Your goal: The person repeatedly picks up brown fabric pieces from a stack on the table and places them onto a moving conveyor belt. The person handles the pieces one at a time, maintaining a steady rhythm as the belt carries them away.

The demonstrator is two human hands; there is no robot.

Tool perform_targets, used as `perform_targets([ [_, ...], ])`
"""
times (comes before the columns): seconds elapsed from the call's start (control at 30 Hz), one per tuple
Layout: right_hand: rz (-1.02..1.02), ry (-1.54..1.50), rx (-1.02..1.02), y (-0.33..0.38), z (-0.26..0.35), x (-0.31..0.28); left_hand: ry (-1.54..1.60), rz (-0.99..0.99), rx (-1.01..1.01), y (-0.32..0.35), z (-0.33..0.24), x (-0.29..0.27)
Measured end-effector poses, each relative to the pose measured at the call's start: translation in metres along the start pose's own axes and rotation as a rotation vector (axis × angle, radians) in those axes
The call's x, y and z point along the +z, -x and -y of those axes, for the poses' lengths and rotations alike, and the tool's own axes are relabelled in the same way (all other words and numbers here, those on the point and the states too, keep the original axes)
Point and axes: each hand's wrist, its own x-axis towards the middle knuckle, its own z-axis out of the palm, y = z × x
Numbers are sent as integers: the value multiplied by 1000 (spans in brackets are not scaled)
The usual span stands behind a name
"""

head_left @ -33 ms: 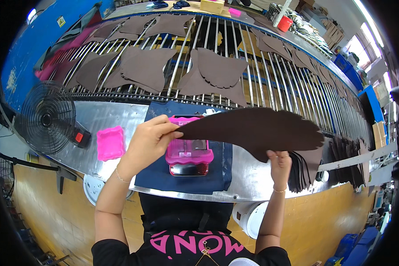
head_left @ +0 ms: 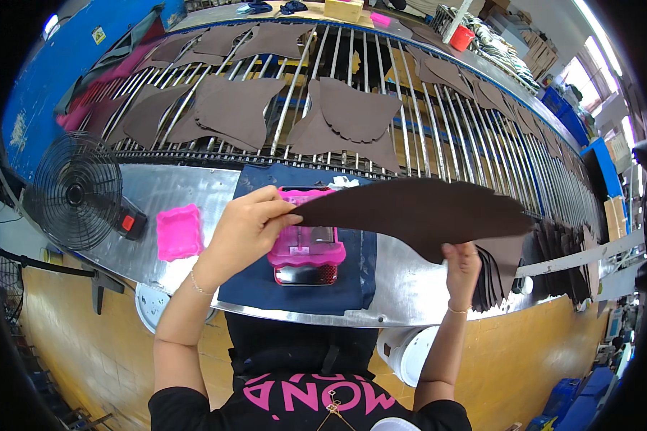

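Between my hands a large dark brown cut panel (head_left: pixel 417 210) of flexible sheet material is held up over the metal table. My left hand (head_left: pixel 255 215) pinches its narrow pointed end. At the lower edge on the right, my right hand (head_left: pixel 464 262) grips the wider part, thumb on the near side. Below the panel, and partly hidden by it, a pink tray-like box (head_left: pixel 308 253) rests on a dark blue cloth (head_left: pixel 251 291). A red-and-black case (head_left: pixel 305 275) shows at the box's near edge. Similar dark pieces (head_left: pixel 490 284) overhang the table edge past my right hand.
A rack of metal rods (head_left: pixel 284 129) beyond the table carries several brown panels (head_left: pixel 230 108). A black fan (head_left: pixel 75 194) and a pink dish (head_left: pixel 180 232) stand on the left. White buckets (head_left: pixel 413 355) sit below the table edge. More dark pieces (head_left: pixel 564 266) hang at the right.
My right hand has shifted slightly to the right, taking the wide end of the panel with it. My left hand has barely moved and keeps its pinch.
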Motion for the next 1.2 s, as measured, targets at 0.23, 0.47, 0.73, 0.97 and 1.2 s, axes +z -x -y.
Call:
perform_targets([
  [0.23,-203,109,-233,-17,44,-54,-161,156,119,-36,-19,20],
  [0.47,-122,112,-166,-9,38,-127,286,301,213,-75,-59,15],
  [0.73,54,298,-12,-5,35,-128,513,467,45,-106,-88,25],
  [0.97,-335,212,63,1,-20,-125,903,75,-276,-147,-17,23],
  [1.2,-103,699,50,55,-77,-21,1038,-105,-449,-196,108,28],
])
